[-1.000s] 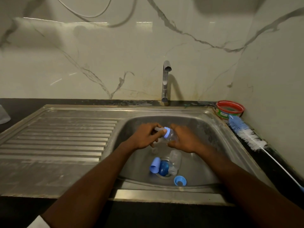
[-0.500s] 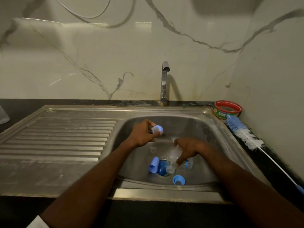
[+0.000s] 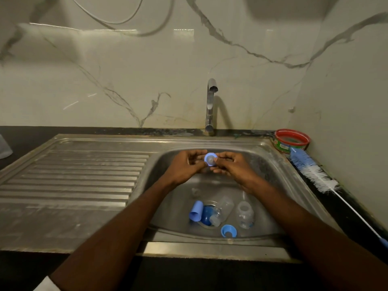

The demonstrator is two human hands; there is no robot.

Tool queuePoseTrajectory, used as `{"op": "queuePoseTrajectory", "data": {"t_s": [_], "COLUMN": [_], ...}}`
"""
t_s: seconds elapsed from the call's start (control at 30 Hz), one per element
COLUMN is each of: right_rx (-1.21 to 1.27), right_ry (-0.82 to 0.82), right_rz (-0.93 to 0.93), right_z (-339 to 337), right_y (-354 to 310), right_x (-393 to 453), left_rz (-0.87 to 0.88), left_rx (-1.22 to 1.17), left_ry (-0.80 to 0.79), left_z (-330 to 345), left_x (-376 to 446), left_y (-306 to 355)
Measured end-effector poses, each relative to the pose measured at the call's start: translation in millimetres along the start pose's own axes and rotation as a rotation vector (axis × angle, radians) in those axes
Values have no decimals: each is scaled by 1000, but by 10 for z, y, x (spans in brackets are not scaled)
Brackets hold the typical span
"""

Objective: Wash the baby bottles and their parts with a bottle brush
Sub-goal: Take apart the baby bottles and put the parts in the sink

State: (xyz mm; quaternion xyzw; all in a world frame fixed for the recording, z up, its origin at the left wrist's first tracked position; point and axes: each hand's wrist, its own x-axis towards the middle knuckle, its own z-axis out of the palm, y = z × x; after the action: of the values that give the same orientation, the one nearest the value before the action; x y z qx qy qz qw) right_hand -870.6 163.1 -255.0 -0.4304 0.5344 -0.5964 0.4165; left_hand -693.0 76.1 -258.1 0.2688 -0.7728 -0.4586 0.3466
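Note:
Over the steel sink basin (image 3: 270, 177), my left hand (image 3: 185, 165) and my right hand (image 3: 235, 166) both pinch a blue collar ring with a clear teat (image 3: 210, 159) between their fingertips. On the basin floor lie two clear baby bottles (image 3: 222, 210) (image 3: 244, 215), a light blue cap (image 3: 196, 211), a dark blue part (image 3: 206, 214) over the drain, a blue ring (image 3: 228, 231) and a small clear teat (image 3: 195, 192). The bottle brush (image 3: 310, 171), blue and white bristles on a thin wire handle, lies on the counter to the right of the sink.
A tap (image 3: 211, 106) stands behind the basin, no water running. A red-rimmed round tub (image 3: 291, 140) sits in the back right corner. The ribbed steel drainboard (image 3: 73, 179) stretches to the left. Marble walls close the back and right side.
My right hand has set the clear bottle down in the basin and risen to join my left hand on the blue ring with its teat.

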Motion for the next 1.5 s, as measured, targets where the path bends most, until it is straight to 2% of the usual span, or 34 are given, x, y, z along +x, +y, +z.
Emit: {"op": "queuePoseTrajectory", "data": {"t_s": [0.2,0.4,0.57,0.83,1.03,1.2,1.5], "right_rx": [-179,-339,-319,-164,-269,-310,-295], "right_ry": [12,58,75,-26,-19,-7,85], "right_rz": [-34,-35,-56,-65,-92,-141,-92], "right_z": [-5,15,38,131,159,130,79], "right_y": [61,117,64,-61,-7,5,60], "right_x": [10,18,-51,-150,-138,-121,-57], "left_rz": [-51,-85,-106,-25,-31,-16,64], "left_rx": [-75,-14,24,146,225,250,323], "left_ry": [-12,-4,91,239,260,245,76], "left_z": [29,67,88,138,135,124,69], "left_x": [-38,-81,-95,-110,-135,-139,-148], "left_y": [-9,61,104,133,134,132,178]}}
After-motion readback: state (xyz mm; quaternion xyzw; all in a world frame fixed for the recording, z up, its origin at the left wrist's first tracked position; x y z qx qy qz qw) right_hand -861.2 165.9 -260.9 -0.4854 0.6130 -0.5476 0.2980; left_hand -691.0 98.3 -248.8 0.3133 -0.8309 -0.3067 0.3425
